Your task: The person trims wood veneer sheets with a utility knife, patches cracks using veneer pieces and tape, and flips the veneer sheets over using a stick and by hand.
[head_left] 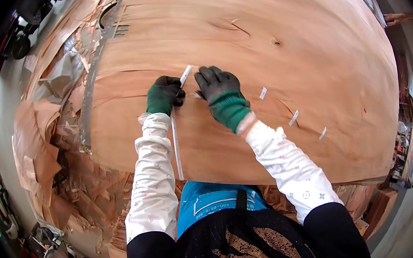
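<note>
My left hand (166, 94), in a black and green glove, is closed on a long strip of white tape (177, 147). One end of the strip sticks out past the fingers, and the rest trails toward the near edge of the wood veneer sheet (146, 49). To its right, my right hand (219, 84), gloved alike, lies on the veneer with its fingers stretched forward. A small white bit shows beside its thumb; how far it extends under the hand is hidden. Short tape pieces (263, 93) are on the sheet to the right, one near a crack (285, 107).
Torn veneer scraps (40, 143) are heaped along the left side and below the near edge. A dark knot (276, 41) and a split (241, 28) mark the far part of the sheet. A blue apron (219, 199) touches the near edge. Parked vehicles (22, 27) stand at upper left.
</note>
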Action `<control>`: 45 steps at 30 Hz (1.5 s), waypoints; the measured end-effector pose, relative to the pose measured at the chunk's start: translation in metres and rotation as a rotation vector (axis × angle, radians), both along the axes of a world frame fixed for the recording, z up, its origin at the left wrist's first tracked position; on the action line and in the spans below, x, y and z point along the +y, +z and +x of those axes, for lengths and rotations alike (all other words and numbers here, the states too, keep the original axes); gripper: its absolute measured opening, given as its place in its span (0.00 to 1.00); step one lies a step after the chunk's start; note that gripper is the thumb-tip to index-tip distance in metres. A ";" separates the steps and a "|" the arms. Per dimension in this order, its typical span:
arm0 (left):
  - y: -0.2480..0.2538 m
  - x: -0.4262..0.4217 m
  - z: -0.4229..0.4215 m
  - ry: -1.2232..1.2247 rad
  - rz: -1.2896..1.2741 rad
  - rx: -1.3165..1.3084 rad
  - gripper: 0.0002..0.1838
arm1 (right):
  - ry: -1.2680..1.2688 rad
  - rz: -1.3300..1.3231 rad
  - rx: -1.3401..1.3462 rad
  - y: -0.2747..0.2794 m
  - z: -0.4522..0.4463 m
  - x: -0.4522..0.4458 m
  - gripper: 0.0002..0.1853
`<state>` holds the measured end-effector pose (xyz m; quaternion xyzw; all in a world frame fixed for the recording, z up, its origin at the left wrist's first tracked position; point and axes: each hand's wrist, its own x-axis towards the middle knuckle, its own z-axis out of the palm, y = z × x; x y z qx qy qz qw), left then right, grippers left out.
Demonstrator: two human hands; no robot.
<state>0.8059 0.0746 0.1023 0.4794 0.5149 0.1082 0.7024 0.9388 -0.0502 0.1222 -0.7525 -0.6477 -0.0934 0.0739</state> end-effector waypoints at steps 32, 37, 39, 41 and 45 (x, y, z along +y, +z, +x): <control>0.025 0.133 -0.154 0.071 0.102 -0.002 0.11 | 0.168 -0.440 0.067 -0.001 -0.127 0.119 0.19; 0.001 0.144 -0.141 0.104 0.016 0.028 0.13 | 0.131 -0.102 0.041 -0.003 -0.133 0.176 0.20; -0.001 0.140 -0.145 0.115 0.001 -0.045 0.14 | 0.192 -0.158 -0.105 -0.028 -0.138 0.196 0.20; 0.004 0.149 -0.160 -0.078 0.239 0.077 0.11 | 0.173 -0.225 -0.135 -0.039 -0.142 0.202 0.20; 0.024 0.201 -0.247 -0.372 0.489 0.645 0.10 | 0.175 -0.241 -0.105 -0.044 -0.143 0.204 0.19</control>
